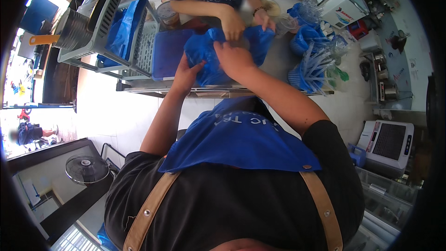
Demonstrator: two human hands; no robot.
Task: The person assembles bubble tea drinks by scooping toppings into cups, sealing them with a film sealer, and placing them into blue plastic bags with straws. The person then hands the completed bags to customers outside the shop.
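A blue plastic bag [210,73] lies bunched at the near edge of the metal table. My left hand [188,73] grips its left side, thumb laid over the plastic. Across the bag's middle reaches my right hand [237,61], its fingers bent at the bag's mouth; what they hold is hidden. A co-worker's hand [232,26] points down into the mouth, right by my right fingers. The co-worker's other hand [263,20] pinches the bag's far right edge. Something pale and see-through shows between the hands, too blurred to name.
Left of the bag lies a blue-lidded box [170,54], beside a grey plastic rack [143,45] holding blue bags. On the right stand blue baskets, one full of wrapped straws [313,66]. A lidded tub [168,14] and a clear plastic cup [286,24] sit farther back.
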